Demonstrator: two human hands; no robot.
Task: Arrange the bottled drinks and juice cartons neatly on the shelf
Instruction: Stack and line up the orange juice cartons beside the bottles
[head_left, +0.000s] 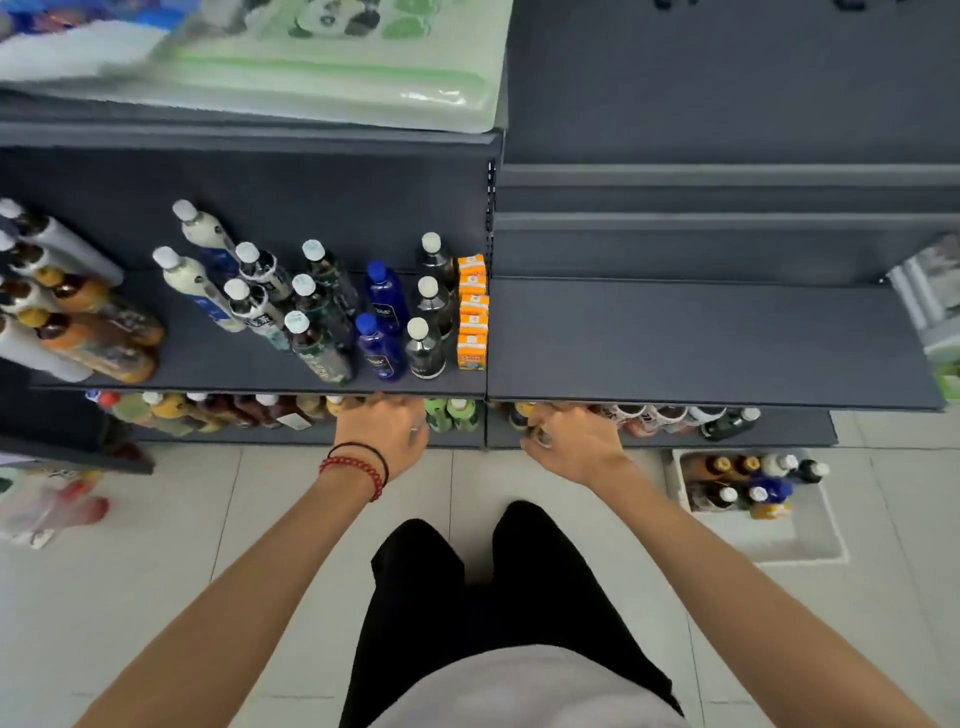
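Bottled drinks (322, 312) stand in loose rows on the left half of the middle shelf board (675, 343). Orange juice cartons (472, 312) sit in single file just beside them, at the divider. More bottles (234, 410) crowd the lower shelf (311, 439), their tops partly hidden under the board's front edge.

Risk, judged: both reaches go in blind. With the overhang hiding the fingertips, a knuckle could nudge one close-packed bottle into its neighbours and send it rolling off the front onto the tiled floor. A bottle lifted out steeply could also catch the board's lip.

Left hand (384, 431): back upward, bracelets (358, 470) at the wrist, fingers out of sight under the board. Whether spread or gripping, cannot tell.

Right hand (571, 441): same posture, among the lower bottles right of the divider. Fingers are hidden, so contact and grip cannot be told.
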